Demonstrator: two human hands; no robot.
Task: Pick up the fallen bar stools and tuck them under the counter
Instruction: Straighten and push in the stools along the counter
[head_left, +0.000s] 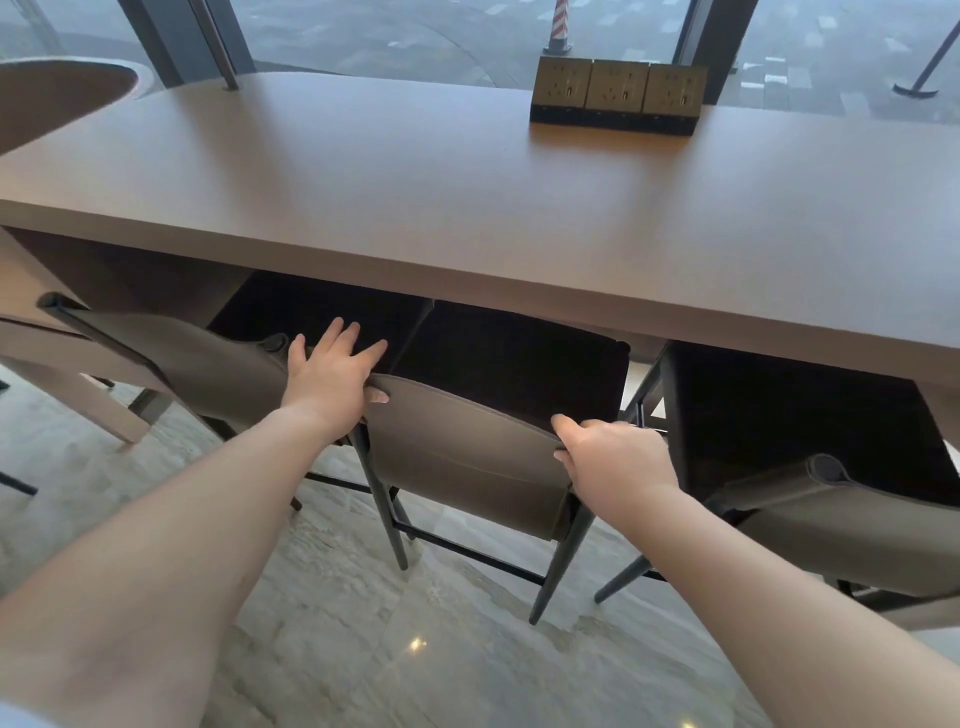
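Leather backrest edge sits under the curled fingers (592, 430) of the right hand (613, 457), thumb in front, at one top corner of the middle stool (457, 457). The left hand (332, 371) clasps the other corner, fingers splayed behind, thumb in front. The stool stands upright, seat beneath the brown counter (467, 208).

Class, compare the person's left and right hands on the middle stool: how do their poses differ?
On the middle stool, the left hand lies over the backrest's left corner, fingers stretched straight; the right hand curls its fingers round the right corner. The left hand reaches nearer the counter than the right hand. Both hold the backrest's top edge.
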